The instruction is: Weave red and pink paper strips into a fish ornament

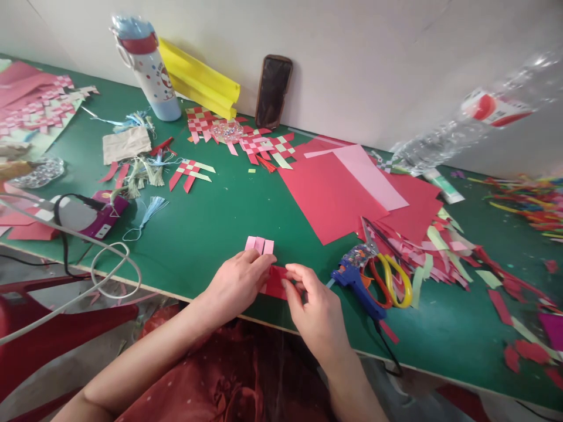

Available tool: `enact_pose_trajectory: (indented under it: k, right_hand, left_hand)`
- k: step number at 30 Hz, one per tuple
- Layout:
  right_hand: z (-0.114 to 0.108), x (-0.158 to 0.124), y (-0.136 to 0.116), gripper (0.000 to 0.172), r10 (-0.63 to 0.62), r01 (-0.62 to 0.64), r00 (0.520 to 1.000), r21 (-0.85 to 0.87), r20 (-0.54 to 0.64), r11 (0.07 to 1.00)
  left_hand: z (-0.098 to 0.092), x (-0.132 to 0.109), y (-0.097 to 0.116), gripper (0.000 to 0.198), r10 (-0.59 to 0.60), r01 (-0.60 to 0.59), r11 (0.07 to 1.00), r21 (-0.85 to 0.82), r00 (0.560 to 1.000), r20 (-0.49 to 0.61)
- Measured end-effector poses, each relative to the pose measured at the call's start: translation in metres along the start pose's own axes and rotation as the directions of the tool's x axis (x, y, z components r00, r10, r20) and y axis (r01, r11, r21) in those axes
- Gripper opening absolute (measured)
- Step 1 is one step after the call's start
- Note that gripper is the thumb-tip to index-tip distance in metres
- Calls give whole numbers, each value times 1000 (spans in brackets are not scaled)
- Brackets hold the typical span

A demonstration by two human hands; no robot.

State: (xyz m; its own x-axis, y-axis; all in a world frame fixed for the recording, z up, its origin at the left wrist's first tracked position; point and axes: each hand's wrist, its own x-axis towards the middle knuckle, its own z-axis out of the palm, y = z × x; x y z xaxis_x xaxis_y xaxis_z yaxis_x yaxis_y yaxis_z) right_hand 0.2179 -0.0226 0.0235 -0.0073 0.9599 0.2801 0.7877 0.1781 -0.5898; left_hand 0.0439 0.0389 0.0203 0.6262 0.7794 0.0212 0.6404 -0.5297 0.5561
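Pink strips point(259, 243) lie under the half-curled left hand point(237, 278), its grip hidden, seemingly to steady them, while the right hand point(314, 299) pinches the red paper point(276, 286) by its edge.

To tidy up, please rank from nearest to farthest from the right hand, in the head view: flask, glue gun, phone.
1. Glue gun: right of the right hand.
2. Phone: ahead, slightly left.
3. Flask: ahead, much farther left.

Dk red garment point(176, 384) w/ dots (forearms point(149, 354) bare)
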Motion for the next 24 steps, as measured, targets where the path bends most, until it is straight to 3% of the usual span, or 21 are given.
enact_pose_trajectory:
  k: [6,10,14,16,20,24]
  right_hand:
    - [4,-2,-6,18,35,-42,998,127,55,991]
    - [-15,-6,-1,17,54,-55,998,131,11,990]
    - [-53,-20,31,18,139,-162,962,-86,-234,983]
    - [-68,-28,50,22,128,-202,947,-235,-295,951]
    - [-73,-43,77,38,51,-130,981,-445,-186,886]
    - [-62,-46,84,39,61,-113,991,-483,-122,868]
  left_hand:
    - [-3,-3,1,26,3,-2,1000,-20,999,48]
    - [-6,-2,1,23,11,-10,1000,-26,999,51]
    - [-7,-2,0,29,36,-34,999,-23,997,69]
    - [-7,-3,0,29,39,-38,999,-16,997,62]
    - [-5,-4,-1,28,42,-43,999,1,998,48]
    - [-4,-4,-2,29,51,-51,999,8,998,44]
